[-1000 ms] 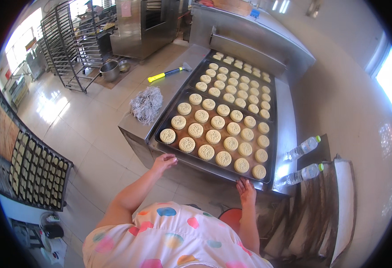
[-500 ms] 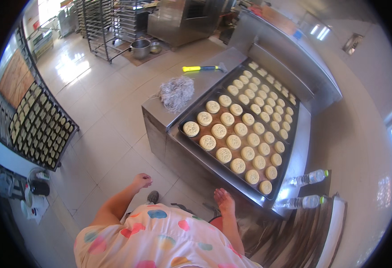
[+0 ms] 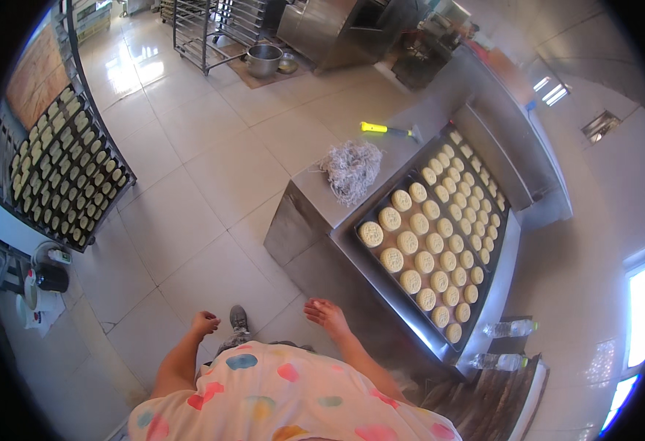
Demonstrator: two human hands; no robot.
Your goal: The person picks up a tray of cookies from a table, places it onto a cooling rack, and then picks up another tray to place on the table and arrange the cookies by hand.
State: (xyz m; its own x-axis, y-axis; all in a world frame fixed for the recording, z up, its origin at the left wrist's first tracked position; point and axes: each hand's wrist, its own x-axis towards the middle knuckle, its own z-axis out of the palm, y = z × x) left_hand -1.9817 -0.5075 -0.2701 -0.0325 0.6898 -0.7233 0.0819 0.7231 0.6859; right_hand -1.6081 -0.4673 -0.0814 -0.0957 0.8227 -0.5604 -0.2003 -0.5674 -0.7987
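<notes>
My left hand (image 3: 206, 323) hangs in the air over the floor, empty, its fingers loosely bent. Out to the right, my right hand (image 3: 325, 313) is held with its fingers apart and nothing in it. It is nearest to the steel counter (image 3: 392, 327) but does not touch it. On that counter lie dark baking trays (image 3: 383, 259) with rows of round, pale pastries (image 3: 424, 262), their tops stamped with a pattern. A crumpled bundle of whitish shreds (image 3: 352, 170) sits at the counter's left corner. Beyond it lies a yellow-and-black-handled tool (image 3: 387, 130).
Two clear plastic bottles (image 3: 510, 328) lie at the counter's near right end. To the left, a rack (image 3: 95, 110) carries a tray of pastries (image 3: 65, 169). A metal pot (image 3: 264, 61) and tall tray racks (image 3: 197, 33) stand farther back on the tiled floor (image 3: 212, 169).
My view has turned, so the counter and its trays now appear farther right. My right hand has swung left across the view, and a shoe shows farther forward between my hands.
</notes>
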